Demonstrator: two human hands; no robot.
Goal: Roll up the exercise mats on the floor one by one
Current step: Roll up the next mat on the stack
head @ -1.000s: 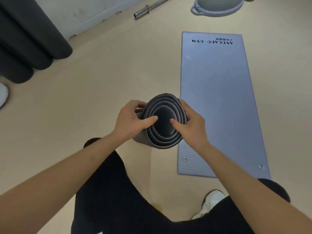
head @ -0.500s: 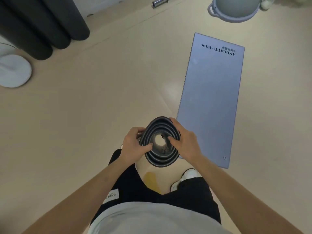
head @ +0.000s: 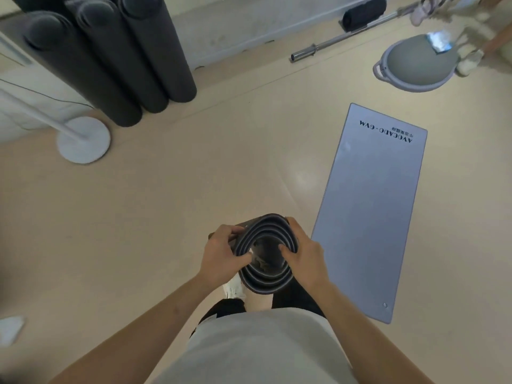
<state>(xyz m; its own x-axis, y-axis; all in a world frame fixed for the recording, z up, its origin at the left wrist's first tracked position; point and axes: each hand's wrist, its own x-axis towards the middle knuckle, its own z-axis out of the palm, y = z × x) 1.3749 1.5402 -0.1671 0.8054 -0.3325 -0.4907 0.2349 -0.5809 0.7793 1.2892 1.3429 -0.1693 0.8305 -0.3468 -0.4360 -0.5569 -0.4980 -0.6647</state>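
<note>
2 hands (head: 221, 253) (head: 304, 256) grip roll (head: 266, 282) rim, mat (head: 368, 212) rt

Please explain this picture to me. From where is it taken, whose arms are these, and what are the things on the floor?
No machine here: a person wears a camera on the head, looking down, so the arms are the person's own. The grips are bare hands. The left hand and right hand hold a rolled dark grey exercise mat, seen end-on, thumbs over its rim. On the beige floor lies a flat blue-grey mat, not yet rolled. Farther off are three tall black cylinders, a grey half-ball trainer and a steel barbell.
</note>
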